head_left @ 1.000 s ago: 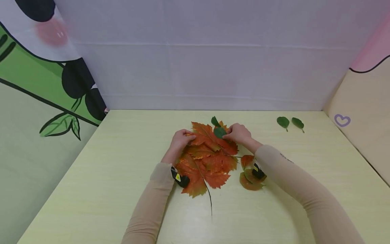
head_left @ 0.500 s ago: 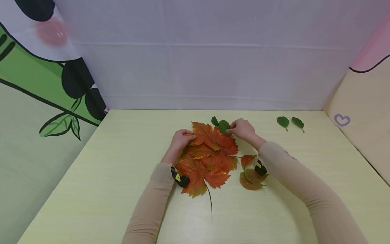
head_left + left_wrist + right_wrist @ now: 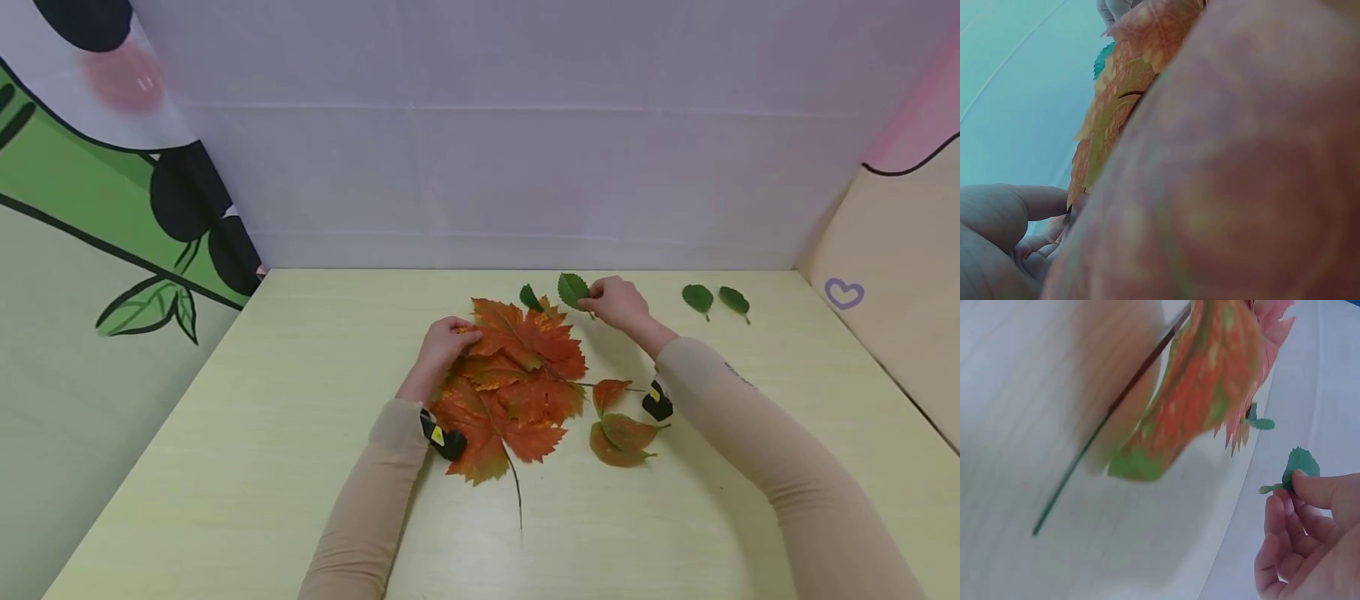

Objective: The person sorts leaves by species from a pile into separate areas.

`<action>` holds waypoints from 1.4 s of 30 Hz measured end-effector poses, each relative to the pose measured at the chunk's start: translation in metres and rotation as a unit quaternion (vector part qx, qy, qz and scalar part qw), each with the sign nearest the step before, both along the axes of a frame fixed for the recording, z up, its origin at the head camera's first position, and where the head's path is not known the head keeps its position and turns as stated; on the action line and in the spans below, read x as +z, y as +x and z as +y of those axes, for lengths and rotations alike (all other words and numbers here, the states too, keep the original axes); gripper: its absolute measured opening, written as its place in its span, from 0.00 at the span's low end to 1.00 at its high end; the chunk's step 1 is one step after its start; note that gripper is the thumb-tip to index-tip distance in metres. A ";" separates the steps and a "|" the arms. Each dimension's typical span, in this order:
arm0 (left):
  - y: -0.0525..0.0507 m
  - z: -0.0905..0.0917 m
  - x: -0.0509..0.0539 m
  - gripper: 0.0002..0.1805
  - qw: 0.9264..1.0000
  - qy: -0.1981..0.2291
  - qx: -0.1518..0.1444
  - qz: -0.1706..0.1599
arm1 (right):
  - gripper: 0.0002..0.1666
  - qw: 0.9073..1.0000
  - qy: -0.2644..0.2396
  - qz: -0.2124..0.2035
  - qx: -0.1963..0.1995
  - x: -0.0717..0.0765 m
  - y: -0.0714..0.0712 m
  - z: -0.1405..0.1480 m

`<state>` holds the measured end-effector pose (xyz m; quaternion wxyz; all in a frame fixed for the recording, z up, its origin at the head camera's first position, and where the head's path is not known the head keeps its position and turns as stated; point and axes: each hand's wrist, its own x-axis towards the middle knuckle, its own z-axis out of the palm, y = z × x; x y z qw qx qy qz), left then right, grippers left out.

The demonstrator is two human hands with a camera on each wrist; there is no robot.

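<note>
Green leaf occupies right hand; only head view shows far-right leaves.

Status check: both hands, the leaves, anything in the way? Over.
Right hand: pinches green leaf near its stem. Left hand: pinches edge of orange leaves. Nothing seen blocking the green leaf.

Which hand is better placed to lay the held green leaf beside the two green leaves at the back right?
Probably the right hand: it pinches the serrated green leaf and is nearer the two green leaves. The left hand is farther away, gripping the orange lobed leaves by an edge.
</note>
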<state>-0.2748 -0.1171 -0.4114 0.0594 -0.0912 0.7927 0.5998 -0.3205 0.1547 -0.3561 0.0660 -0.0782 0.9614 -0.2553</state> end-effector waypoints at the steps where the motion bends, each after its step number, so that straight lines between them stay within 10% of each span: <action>1: 0.000 0.000 -0.001 0.10 1.000 0.001 0.000 0.002 | 0.15 1.000 0.001 0.001 -0.002 0.000 -0.001 0.003; 42: 0.001 0.000 0.002 0.11 1.000 0.007 0.001 -0.001 | 0.25 0.979 -0.111 -0.037 -0.164 -0.022 -0.010 0.113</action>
